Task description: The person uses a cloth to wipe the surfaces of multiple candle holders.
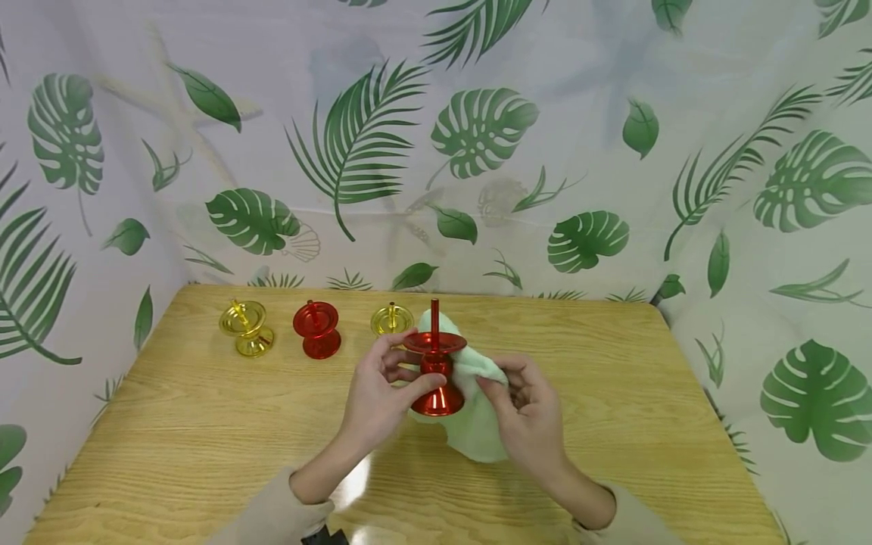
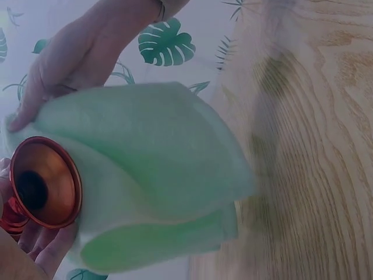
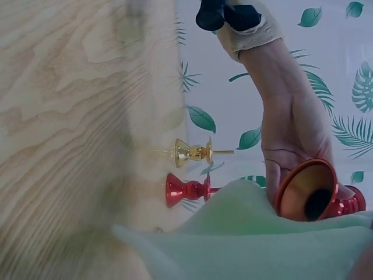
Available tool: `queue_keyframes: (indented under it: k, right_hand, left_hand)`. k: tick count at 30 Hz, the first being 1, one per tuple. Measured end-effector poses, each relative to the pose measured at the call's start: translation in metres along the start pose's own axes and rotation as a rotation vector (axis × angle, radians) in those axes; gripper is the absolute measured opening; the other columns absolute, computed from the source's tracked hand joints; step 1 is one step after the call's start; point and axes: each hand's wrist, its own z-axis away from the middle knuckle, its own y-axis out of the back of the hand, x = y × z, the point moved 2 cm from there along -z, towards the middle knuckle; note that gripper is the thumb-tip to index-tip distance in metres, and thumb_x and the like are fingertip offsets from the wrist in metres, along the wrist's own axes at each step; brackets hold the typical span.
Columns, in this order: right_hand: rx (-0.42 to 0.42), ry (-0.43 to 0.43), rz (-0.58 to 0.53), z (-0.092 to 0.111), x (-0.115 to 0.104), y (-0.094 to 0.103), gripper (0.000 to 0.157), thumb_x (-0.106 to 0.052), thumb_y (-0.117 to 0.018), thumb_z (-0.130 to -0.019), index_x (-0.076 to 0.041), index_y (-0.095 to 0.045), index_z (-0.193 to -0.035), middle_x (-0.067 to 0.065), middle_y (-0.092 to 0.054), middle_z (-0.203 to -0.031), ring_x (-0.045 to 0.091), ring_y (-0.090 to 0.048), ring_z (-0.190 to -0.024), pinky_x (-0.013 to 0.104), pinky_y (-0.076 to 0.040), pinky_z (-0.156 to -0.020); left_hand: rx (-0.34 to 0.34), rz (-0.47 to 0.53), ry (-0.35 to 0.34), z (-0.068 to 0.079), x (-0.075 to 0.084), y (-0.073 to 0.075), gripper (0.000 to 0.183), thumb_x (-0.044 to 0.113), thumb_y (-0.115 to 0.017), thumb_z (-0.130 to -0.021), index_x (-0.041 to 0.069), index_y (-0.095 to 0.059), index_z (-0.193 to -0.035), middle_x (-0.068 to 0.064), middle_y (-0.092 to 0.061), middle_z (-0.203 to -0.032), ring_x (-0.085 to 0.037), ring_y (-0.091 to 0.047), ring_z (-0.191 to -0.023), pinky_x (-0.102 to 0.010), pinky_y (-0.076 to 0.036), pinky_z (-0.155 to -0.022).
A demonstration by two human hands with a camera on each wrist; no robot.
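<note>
My left hand (image 1: 381, 382) grips a shiny red metal candle holder (image 1: 439, 397) by its middle, thumb across the front and fingers behind. The holder is upright, its thin spike pointing up from the dished top. In the left wrist view its hollow base (image 2: 55, 181) shows, dark inside. My right hand (image 1: 534, 412) pinches a pale green cloth (image 1: 477, 431) between thumb and fingers, at the holder's right side. The cloth drapes behind the holder and hangs below it; in the right wrist view the cloth (image 3: 250, 245) spreads across the bottom.
Along the back of the wooden table (image 1: 225, 439) stand a gold candle holder (image 1: 253, 342), a red one (image 1: 320, 342) and another gold one (image 1: 391, 319), partly hidden behind my left hand. A leaf-patterned curtain (image 1: 381, 174) encloses the back and sides.
</note>
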Motion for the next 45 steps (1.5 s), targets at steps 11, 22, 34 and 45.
queue_keyframes:
  k: [11, 22, 34, 45]
  right_hand:
    - [0.002, 0.079, 0.031, 0.001, -0.018, 0.012, 0.017, 0.020, -0.063, -0.093, 0.020, -0.055, -0.108, -0.020, -0.074, -0.110, -0.008, -0.068, -0.085, 0.010, -0.053, -0.065]
    - [-0.013, 0.033, 0.060, 0.000, -0.001, -0.002, 0.028, 0.024, -0.069, -0.085, 0.012, -0.068, -0.110, 0.003, -0.079, -0.106, -0.003, -0.075, -0.095, 0.015, -0.061, -0.075]
    - [0.020, -0.021, 0.044, -0.004, 0.014, -0.002, 0.024, 0.021, -0.068, -0.088, 0.012, -0.068, -0.110, -0.010, -0.077, -0.107, -0.001, -0.075, -0.093, 0.015, -0.061, -0.075]
    - [-0.013, 0.000, -0.008, -0.001, 0.023, -0.006, 0.023, 0.023, -0.066, -0.088, 0.014, -0.064, -0.109, -0.015, -0.074, -0.110, -0.002, -0.073, -0.096, 0.014, -0.060, -0.080]
  left_hand:
    - [0.008, 0.022, 0.022, 0.000, -0.003, 0.000, 0.063, 0.002, -0.086, -0.084, 0.003, -0.058, -0.141, -0.025, -0.076, -0.112, -0.021, -0.075, -0.085, -0.027, -0.064, -0.073]
    - [-0.014, 0.045, 0.025, 0.004, -0.001, -0.004, 0.064, 0.003, -0.087, -0.084, 0.005, -0.056, -0.141, -0.022, -0.076, -0.117, -0.020, -0.075, -0.086, -0.029, -0.064, -0.073]
    - [-0.055, 0.034, 0.018, 0.009, 0.002, -0.001, 0.065, 0.005, -0.074, -0.096, 0.005, -0.045, -0.154, -0.021, -0.073, -0.128, -0.016, -0.072, -0.099, -0.020, -0.059, -0.088]
    - [-0.094, 0.080, 0.045, 0.003, -0.005, 0.001, 0.065, 0.000, -0.078, -0.092, 0.007, -0.052, -0.152, -0.023, -0.070, -0.133, -0.013, -0.073, -0.098, -0.022, -0.061, -0.086]
